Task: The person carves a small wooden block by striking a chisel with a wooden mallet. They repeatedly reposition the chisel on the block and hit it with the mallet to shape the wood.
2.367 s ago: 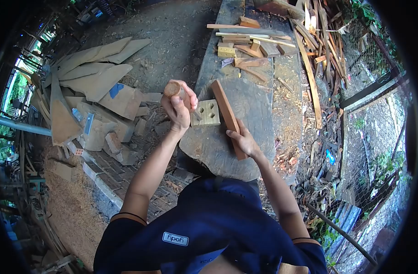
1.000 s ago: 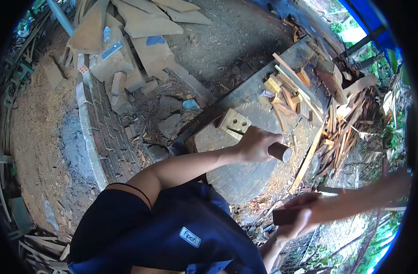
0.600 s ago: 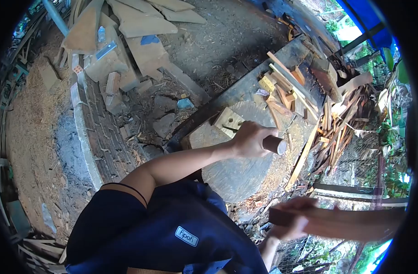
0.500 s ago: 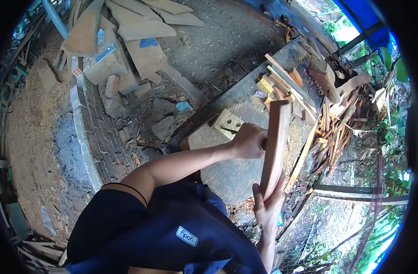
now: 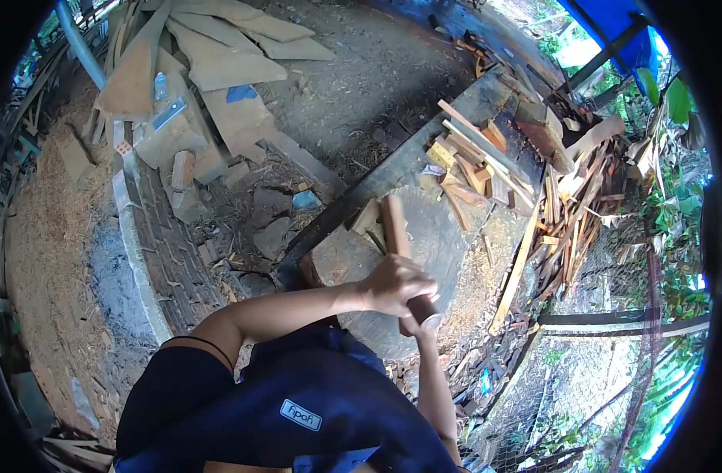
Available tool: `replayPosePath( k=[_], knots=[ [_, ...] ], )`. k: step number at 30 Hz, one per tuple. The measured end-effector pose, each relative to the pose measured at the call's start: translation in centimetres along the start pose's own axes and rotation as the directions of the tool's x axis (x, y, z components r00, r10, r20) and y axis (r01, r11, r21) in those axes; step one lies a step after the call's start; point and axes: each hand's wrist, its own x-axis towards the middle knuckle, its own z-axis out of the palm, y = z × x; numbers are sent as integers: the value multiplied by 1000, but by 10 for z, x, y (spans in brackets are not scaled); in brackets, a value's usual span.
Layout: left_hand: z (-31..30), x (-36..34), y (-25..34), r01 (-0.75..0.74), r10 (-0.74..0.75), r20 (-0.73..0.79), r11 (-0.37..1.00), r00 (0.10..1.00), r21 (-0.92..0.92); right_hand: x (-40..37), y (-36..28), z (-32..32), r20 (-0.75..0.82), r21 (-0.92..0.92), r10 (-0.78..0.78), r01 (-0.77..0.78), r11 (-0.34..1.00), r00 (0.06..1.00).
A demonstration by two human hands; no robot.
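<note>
Block [image 5: 366, 218], pale and squared, shows partly behind a brown wooden bar [image 5: 395, 225].

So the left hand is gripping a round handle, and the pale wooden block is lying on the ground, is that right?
Not quite: the pale wooden block lies on top of the big wooden slab, not on the ground, as the head view shows. The left hand is indeed gripping a round handle.

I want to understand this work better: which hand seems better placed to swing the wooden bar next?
Probably the right hand: partly hidden, it seems to grip the near end of the wooden bar. The left hand is wrapped around the round handle.
</note>
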Motion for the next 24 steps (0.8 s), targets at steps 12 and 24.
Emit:
replayPosePath(
  k=[12, 24],
  knots=[
    [-83, 50, -79, 437, -723, -549, 691, 418, -576, -7, -91, 11, -64, -268, 66, -81, 960, 996],
    [-111, 27, -65, 423, -517, -297, 845, 803, -329, -13, -95, 15, -107, -292, 114, -141, 946, 988]
  ],
)
